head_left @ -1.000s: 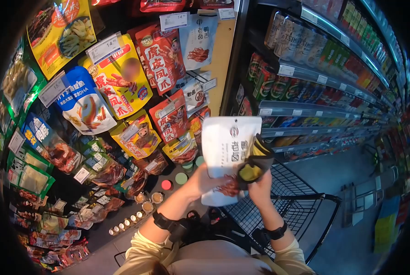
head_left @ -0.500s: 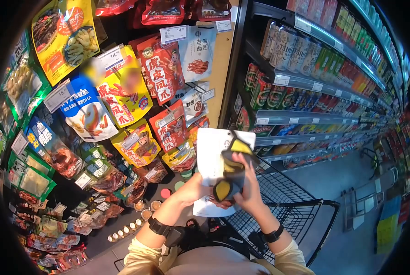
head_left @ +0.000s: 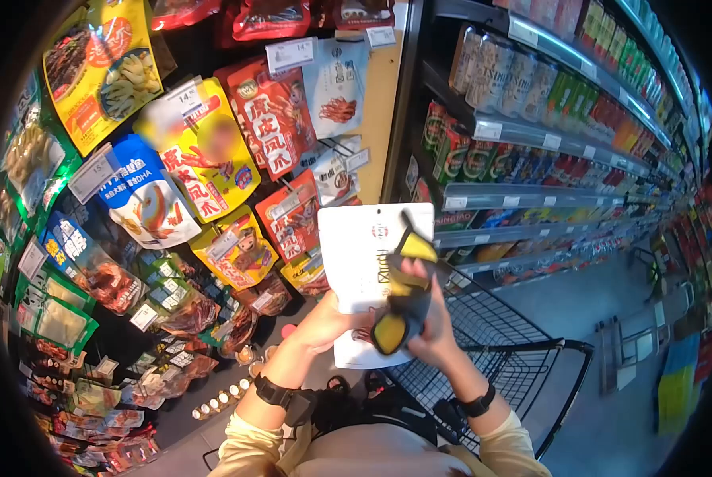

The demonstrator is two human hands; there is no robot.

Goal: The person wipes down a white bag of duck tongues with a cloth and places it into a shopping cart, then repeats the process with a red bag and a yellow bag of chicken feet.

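My left hand grips a white snack pouch by its lower left edge, the thumb across its front. Dark print and a small red mark show on the pouch, and a hang hole sits at its top. In front of the pouch's right side, my right hand is closed round a black-and-yellow object with several yellow panels edged in black. Its exact kind I cannot tell. It overlaps the pouch in this view, hiding part of the print. Both hands are in front of my body, beside the rack.
A rack of hanging snack pouches fills the left side, with price tags on its hooks. Shelves of drink cans run along the right. A black wire shopping cart stands below my right hand. Small jars line the low shelf.
The white pouch has shifted left and slightly up, and more of its printed front shows. My left hand moved slightly with it. My right hand keeps hold of the black-and-yellow object.
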